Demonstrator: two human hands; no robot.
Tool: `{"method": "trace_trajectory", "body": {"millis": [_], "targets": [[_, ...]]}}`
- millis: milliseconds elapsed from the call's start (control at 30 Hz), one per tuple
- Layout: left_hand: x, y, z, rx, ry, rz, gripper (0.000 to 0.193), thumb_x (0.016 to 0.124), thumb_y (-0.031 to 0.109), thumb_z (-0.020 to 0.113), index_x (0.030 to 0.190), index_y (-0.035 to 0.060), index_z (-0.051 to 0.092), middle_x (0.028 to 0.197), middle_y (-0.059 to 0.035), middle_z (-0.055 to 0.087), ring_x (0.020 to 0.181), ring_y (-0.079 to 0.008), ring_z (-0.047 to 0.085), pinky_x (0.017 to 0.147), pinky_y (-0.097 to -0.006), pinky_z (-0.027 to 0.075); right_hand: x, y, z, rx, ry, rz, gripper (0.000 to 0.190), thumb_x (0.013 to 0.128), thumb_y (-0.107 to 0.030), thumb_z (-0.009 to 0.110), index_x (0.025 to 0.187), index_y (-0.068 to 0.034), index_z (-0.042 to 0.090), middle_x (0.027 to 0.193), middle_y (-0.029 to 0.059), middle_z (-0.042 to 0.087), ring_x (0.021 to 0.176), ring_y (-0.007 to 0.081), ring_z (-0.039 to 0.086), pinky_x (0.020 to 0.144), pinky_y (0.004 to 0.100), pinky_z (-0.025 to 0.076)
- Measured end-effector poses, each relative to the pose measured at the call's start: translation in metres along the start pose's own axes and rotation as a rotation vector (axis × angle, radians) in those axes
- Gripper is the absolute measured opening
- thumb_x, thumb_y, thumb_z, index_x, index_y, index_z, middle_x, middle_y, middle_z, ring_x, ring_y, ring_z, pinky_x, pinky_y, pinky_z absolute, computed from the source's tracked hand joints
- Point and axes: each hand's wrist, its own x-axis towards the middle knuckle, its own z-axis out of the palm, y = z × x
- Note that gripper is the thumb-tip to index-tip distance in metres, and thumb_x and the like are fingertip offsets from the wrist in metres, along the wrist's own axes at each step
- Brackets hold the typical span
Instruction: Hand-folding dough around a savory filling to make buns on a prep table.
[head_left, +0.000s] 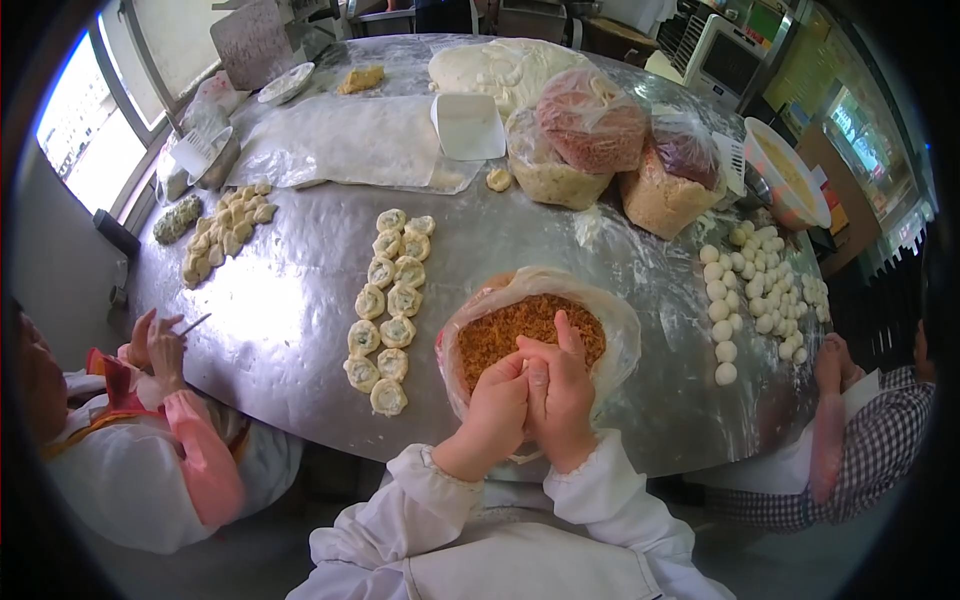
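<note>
My left hand (495, 409) and my right hand (561, 390) meet above an open plastic bag (624, 319) of reddish-brown shredded filling, probably meat floss (487, 330). Their thumbs and fingertips press together, and one right finger points up. Whatever may lie between the fingers is hidden by them. To the left of the bag, two columns of small filled dough rounds (395, 331) rest on the metal table (300, 360). Each round shows a pale, green-flecked centre.
White dough balls (720, 311) cover the table's right side near a co-worker's hands (838, 364). Another co-worker's hand (165, 349) holds a thin stick at left, below dough pieces (225, 229). Bagged fillings (562, 161), a large dough mass (495, 64) and a white scraper (469, 127) lie farther back.
</note>
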Motion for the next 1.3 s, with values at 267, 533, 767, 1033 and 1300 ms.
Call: {"method": "trace_trajectory", "body": {"millis": [267, 533, 767, 1033, 1300], "targets": [[0.0, 0.006, 0.012, -0.269, -0.13, 0.095, 0.039, 0.102, 0.015, 0.037, 0.14, 0.0034, 0.039, 0.132, -0.0095, 0.05, 0.12, -0.0187, 0.051, 0.101, -0.033, 0.043, 0.016, 0.006, 0.001, 0.647, 0.19, 0.642, 0.028, 0.103, -0.021, 0.043, 0.103, 0.002, 0.06, 0.098, 0.0122, 0.069, 0.117, 0.0291, 0.057, 0.103, 0.0415, 0.041], [0.0, -0.006, 0.013, 0.057, 0.009, 0.067, 0.04, 0.103, 0.015, 0.037, 0.142, 0.0041, 0.036, 0.133, -0.0091, 0.048, 0.121, -0.0175, 0.049, 0.1, -0.0299, 0.042, 0.0, 0.001, 0.013, 0.29, 0.168, 0.329, 0.023, 0.103, -0.016, 0.044, 0.102, 0.003, 0.056, 0.092, 0.012, 0.069, 0.102, 0.0209, 0.064, 0.098, 0.0379, 0.046], [-0.005, -0.012, 0.019, -0.003, 0.05, 0.136, 0.037, 0.102, 0.012, 0.038, 0.137, 0.0017, 0.041, 0.118, -0.008, 0.059, 0.111, -0.0191, 0.057, 0.097, -0.0308, 0.045, 0.014, 0.0, -0.003, 0.553, 0.163, 0.613, 0.032, 0.104, -0.023, 0.041, 0.113, 0.003, 0.057, 0.1, 0.0127, 0.068, 0.098, 0.0189, 0.064, 0.092, 0.0335, 0.049], [-0.013, 0.0, -0.007, 0.97, -0.071, 0.703, 0.031, 0.1, 0.01, 0.045, 0.128, -0.0006, 0.054, 0.133, -0.0151, 0.05, 0.12, -0.0215, 0.049, 0.097, -0.0306, 0.041, 0.003, -0.018, -0.005, 1.005, 0.19, 0.699, 0.06, 0.103, -0.045, 0.034, 0.135, 0.006, 0.043, 0.133, 0.0209, 0.053, 0.112, 0.023, 0.056, 0.098, 0.0333, 0.043], [-0.007, -0.008, -0.002, 1.021, -0.007, 0.959, 0.064, 0.103, 0.047, 0.028, 0.143, -0.0015, 0.038, 0.151, -0.0247, 0.021, 0.138, -0.0321, 0.028, 0.11, -0.0376, 0.028, 0.002, -0.019, -0.009, 0.607, -0.121, 0.725, 0.044, 0.104, -0.036, 0.04, 0.112, 0.004, 0.057, 0.101, 0.0135, 0.066, 0.096, 0.0224, 0.065, 0.085, 0.032, 0.05]]}}
